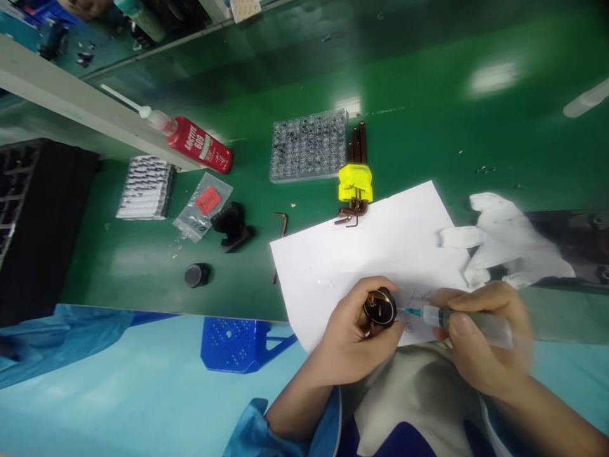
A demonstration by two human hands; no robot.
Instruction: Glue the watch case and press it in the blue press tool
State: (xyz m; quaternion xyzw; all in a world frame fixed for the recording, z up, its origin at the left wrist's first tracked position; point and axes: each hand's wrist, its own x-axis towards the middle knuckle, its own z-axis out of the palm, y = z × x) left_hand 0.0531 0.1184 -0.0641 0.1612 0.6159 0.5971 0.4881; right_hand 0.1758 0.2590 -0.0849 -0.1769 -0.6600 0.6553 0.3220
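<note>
My left hand (354, 336) grips a small round black lens-like part (380, 307) with a thin gold ring, its glossy face turned up. In my right hand (490, 336) lies a translucent needle-tip dispensing bottle (490, 327), fingers wrapped round it. Its teal needle hub (412, 311) points left, and the fine tip is at the right edge of the black part; whether it touches cannot be made out. Both hands are over a white paper sheet (394, 235) with some handwriting, near the bench's front edge.
Behind the paper stand a yellow hex key holder (355, 183) and a clear compartment tray (309, 146). Leftward are a loose hex key (284, 228), a black cap (196, 275), a black block (231, 226), a plastic bag (202, 206) and a red Loctite bottle (202, 146). White gloves (514, 241) lie right.
</note>
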